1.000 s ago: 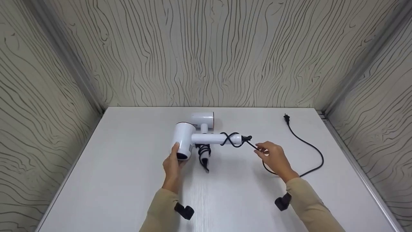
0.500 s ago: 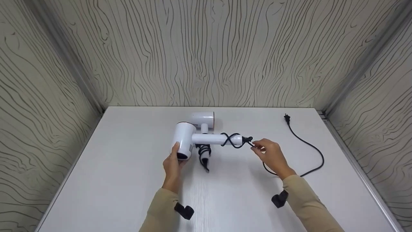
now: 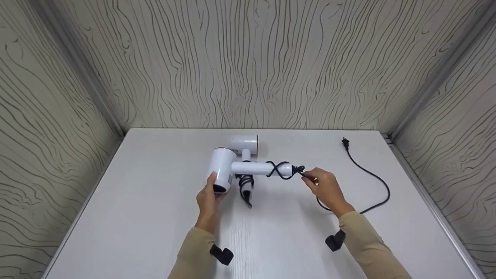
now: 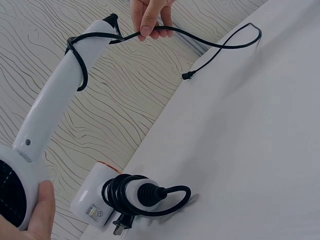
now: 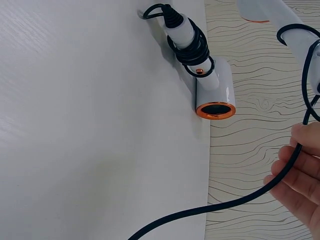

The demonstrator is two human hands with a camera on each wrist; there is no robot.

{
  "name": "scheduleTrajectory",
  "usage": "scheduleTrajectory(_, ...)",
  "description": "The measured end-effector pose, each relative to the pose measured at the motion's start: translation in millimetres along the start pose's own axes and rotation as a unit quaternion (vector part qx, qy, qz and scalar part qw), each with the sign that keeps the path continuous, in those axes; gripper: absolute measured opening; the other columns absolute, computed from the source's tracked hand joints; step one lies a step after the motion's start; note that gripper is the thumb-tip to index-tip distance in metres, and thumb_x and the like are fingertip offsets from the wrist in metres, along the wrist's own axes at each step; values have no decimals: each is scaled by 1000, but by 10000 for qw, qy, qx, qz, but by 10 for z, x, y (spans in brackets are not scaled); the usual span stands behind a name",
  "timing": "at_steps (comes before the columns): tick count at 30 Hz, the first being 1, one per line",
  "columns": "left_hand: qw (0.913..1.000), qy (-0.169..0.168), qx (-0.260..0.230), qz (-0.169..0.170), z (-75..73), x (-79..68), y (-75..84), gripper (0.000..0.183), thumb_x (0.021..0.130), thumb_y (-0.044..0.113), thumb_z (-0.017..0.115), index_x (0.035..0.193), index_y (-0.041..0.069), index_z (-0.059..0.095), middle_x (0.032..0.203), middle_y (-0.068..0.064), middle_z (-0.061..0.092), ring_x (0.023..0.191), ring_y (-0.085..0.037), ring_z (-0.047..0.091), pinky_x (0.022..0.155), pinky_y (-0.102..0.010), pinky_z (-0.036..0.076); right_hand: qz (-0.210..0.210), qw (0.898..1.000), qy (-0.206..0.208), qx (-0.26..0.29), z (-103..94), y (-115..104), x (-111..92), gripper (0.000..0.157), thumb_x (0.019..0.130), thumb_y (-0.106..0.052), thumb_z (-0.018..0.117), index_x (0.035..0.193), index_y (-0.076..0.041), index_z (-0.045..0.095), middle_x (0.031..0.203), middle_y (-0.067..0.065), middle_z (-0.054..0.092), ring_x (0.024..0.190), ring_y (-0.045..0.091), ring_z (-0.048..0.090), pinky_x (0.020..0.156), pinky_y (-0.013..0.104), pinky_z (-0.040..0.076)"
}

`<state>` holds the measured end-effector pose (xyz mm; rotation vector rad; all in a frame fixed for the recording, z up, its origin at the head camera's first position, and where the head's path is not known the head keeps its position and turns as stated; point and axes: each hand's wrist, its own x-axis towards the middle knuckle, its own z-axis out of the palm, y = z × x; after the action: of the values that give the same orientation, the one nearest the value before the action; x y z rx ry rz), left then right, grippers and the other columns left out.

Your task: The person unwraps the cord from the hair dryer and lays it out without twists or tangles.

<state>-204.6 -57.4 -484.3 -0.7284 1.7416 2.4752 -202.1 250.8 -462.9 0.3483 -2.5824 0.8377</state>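
Observation:
A white hair dryer (image 3: 221, 166) is held up off the table, its handle pointing right. My left hand (image 3: 208, 199) grips the lower end of its barrel. Black cord crosses loosely around the handle (image 4: 47, 105). Near the handle's end, my right hand (image 3: 324, 188) pinches the cord (image 5: 287, 170) between thumb and fingers. From there the cord loops down and runs to a plug (image 3: 345, 142) at the back right of the table. Behind and below lies a second white hair dryer (image 5: 216, 90) with an orange rim, its cord (image 4: 120, 192) wound tightly round its handle.
The white table (image 3: 147, 217) backs onto a wood-grain patterned wall (image 3: 240, 69), with similar panels at both sides. Metal edging (image 3: 434, 217) runs along the table's right side. A black wrist camera (image 3: 222, 254) sits on the left sleeve.
My right hand has slid along the cord, left and closer to the handle's end. The held hair dryer and my left hand have hardly moved.

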Motion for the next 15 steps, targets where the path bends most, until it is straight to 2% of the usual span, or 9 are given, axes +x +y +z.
scheduleTrajectory(8,9997,-107,-226,31,-17,-12,32,75,92,48,52,136,-12,43,128,-20,53,97,-14,62,94,-34,57,-215,9996,172,-82,9,15,8,6,80,3,72,85,0,73,75,6,69,68,17,66,63,25,59)
scheduleTrajectory(15,9999,-74,-132,50,-34,2,23,74,92,46,53,134,-14,43,124,-21,53,93,-12,62,88,-32,59,-179,9997,132,-114,-12,15,12,5,81,2,72,84,-1,73,75,6,69,69,16,66,64,26,58)
